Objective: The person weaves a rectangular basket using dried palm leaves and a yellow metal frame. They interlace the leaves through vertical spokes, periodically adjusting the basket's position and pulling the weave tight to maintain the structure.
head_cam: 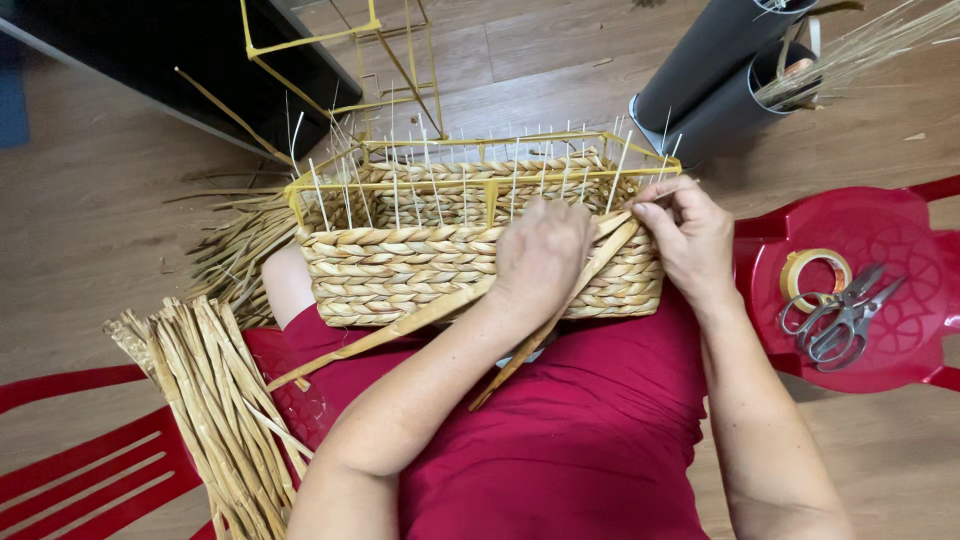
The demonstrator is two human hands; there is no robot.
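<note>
Grip of the right hand [690, 235]: fingertips pinched shut on a flat straw strand [560, 315] at the upper right corner of the woven basket [420, 265]. Grip of the left hand [540, 255]: palm and curled fingers pressed against the basket's near wall, over the strands; whether it actually clasps one cannot be told. The basket rests on the person's lap, built around a yellow wire frame [300, 188]. Braided rows cover the near wall almost to the frame's top rim, so the wall appears, as a judgement, largely woven; thin white stakes [430, 175] stand bare above the last row, and two long strand ends hang loose toward the lap, suggesting the top edge remains unfinished. Spare straw in a bundle [215, 400] lies at the left on a red chair [90, 470]. Scissors [845, 310] and a tape roll [812, 272] sit on a red stool [900, 240] at the right.
</note>
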